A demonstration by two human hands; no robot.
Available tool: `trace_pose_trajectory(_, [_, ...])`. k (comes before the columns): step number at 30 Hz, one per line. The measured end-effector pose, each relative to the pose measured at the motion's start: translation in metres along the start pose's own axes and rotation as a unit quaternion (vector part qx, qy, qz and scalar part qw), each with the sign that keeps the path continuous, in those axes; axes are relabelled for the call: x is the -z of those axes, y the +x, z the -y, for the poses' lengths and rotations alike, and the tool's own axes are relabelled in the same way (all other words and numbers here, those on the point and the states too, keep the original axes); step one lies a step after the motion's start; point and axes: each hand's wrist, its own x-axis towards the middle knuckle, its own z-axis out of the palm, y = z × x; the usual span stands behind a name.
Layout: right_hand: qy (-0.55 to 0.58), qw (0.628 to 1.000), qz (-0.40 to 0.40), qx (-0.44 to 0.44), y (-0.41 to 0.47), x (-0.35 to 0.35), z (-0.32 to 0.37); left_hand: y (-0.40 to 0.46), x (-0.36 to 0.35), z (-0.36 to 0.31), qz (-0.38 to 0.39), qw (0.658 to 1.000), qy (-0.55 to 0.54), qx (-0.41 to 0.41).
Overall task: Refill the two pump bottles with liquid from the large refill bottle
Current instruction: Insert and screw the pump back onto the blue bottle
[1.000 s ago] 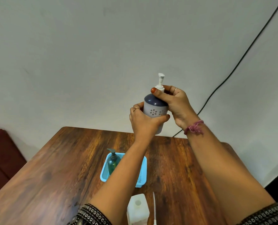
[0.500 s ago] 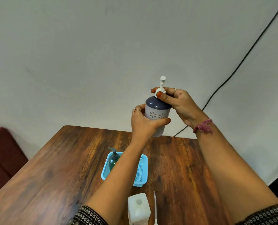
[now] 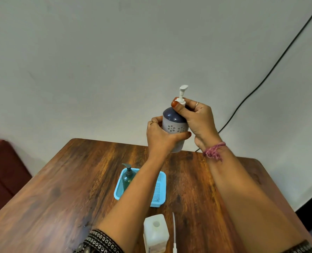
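Note:
I hold a grey pump bottle (image 3: 175, 127) with a dark blue shoulder and flower pattern up in the air above the table's far edge. My left hand (image 3: 161, 138) grips its body from the left. My right hand (image 3: 197, 117) pinches the white pump collar at its neck, with the pump head sticking up above my fingers. A green pump bottle (image 3: 127, 178) stands in the blue basket (image 3: 159, 190) on the table. The large translucent refill bottle (image 3: 156, 232), its mouth uncapped, stands at the near edge between my forearms.
The wooden table (image 3: 60, 194) meets a pale wall. A thin white pump tube (image 3: 173, 229) lies right of the refill bottle. A black cable (image 3: 272, 68) runs down the wall at right. A dark red seat (image 3: 2, 170) is at left.
My right hand has turned around the pump collar, and the pump head now faces a different way. The bottle stays raised in my left hand.

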Motion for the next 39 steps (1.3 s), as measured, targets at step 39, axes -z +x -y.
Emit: trace_pose_trajectory(39, [-0.246, 0.951, 0.094, -0.16, -0.057, -0.019, -0.183, -0.025, 0.107, 0.171, 0.212, 0.954, 0.096, 0.188])
